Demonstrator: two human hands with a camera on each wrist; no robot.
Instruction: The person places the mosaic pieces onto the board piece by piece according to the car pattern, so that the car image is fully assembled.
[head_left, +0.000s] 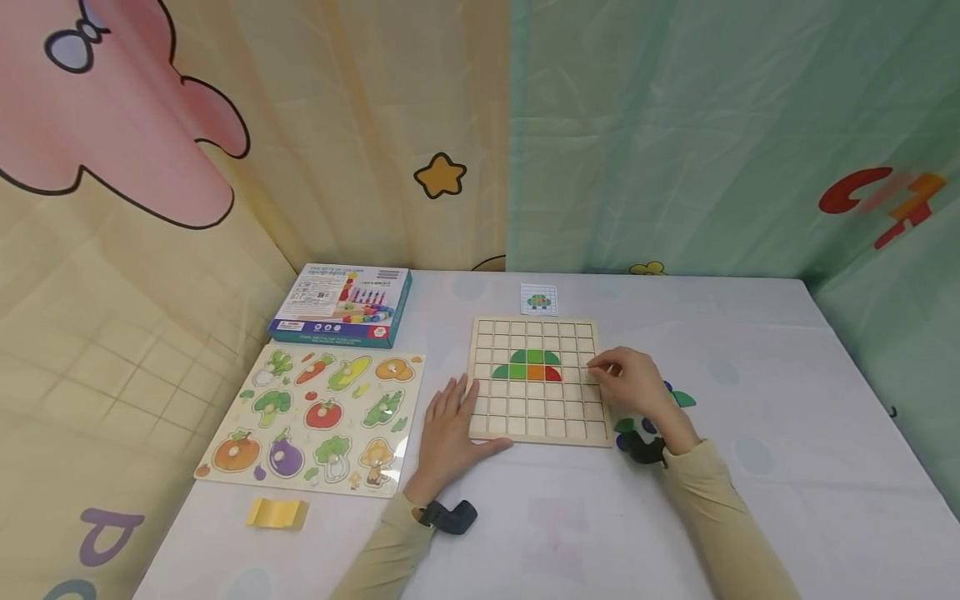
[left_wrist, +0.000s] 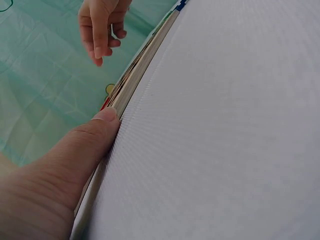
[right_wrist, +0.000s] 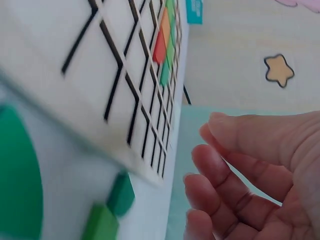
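Note:
A wooden grid board [head_left: 540, 417] lies flat on the table. Green pieces [head_left: 520, 364], orange squares [head_left: 536, 372] and a red quarter-round piece [head_left: 553, 375] fill cells in its middle. My left hand [head_left: 450, 433] rests at the board's lower left corner, fingers spread along the left side; its thumb [left_wrist: 95, 132] touches the front edge. Above the board's right side hovers my right hand [head_left: 633, 383], thumb and fingers loosely bent, with nothing visible between the fingertips [right_wrist: 217, 122]. Loose green pieces [right_wrist: 121, 195] lie beside the board, partly hidden under the right wrist in the head view.
A small pattern card [head_left: 539, 300] lies behind the board. To the left are a vegetable puzzle board [head_left: 352, 392], a boxed toy set [head_left: 341, 306] behind it and a folded yellow piece [head_left: 277, 514] in front. Curtains [head_left: 675, 133] stand behind the table.

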